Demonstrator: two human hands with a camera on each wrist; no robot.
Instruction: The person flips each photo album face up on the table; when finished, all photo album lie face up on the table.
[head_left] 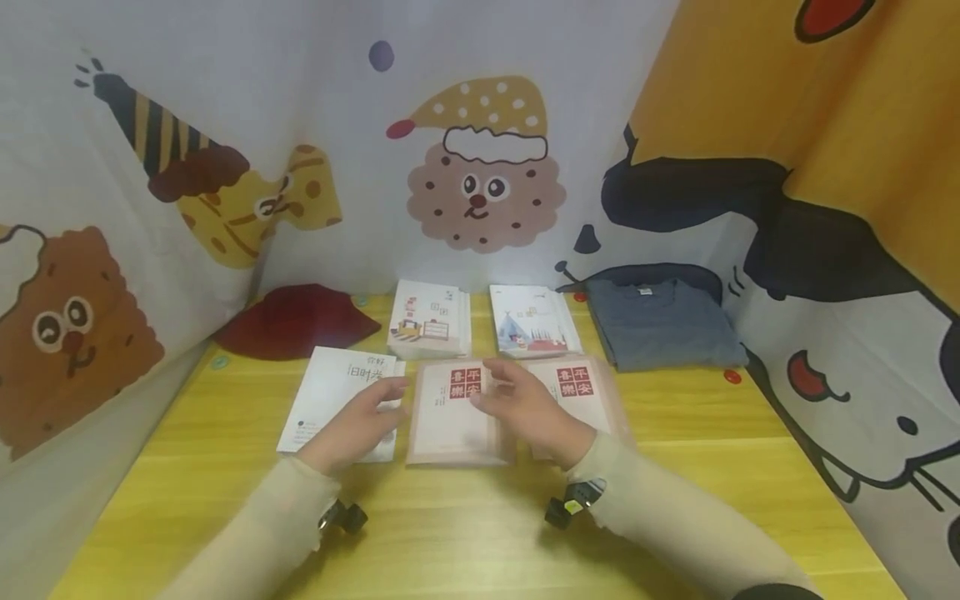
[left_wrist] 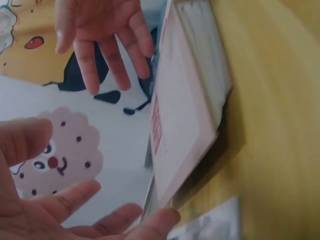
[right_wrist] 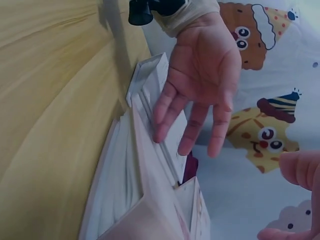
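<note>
Two pink-covered, book-like items with red printed squares lie side by side: a middle one (head_left: 442,433) and a right one (head_left: 617,417). White layers show at the open edge of a pink item (left_wrist: 200,45) in the left wrist view. My right hand (head_left: 536,412) hovers over the two, partly covering them, fingers spread and nothing held. My left hand (head_left: 360,425) is over the right part of a white booklet (head_left: 322,408) with black characters. Its fingers are spread too, and it holds nothing. The palms face each other in the wrist views.
Two white illustrated stacks, a left one (head_left: 427,321) and a right one (head_left: 532,321), stand behind. A dark red cloth item (head_left: 296,321) lies back left, a folded grey shirt (head_left: 663,321) back right. A printed curtain (head_left: 480,50) surrounds the yellow wood-grain table (head_left: 450,533).
</note>
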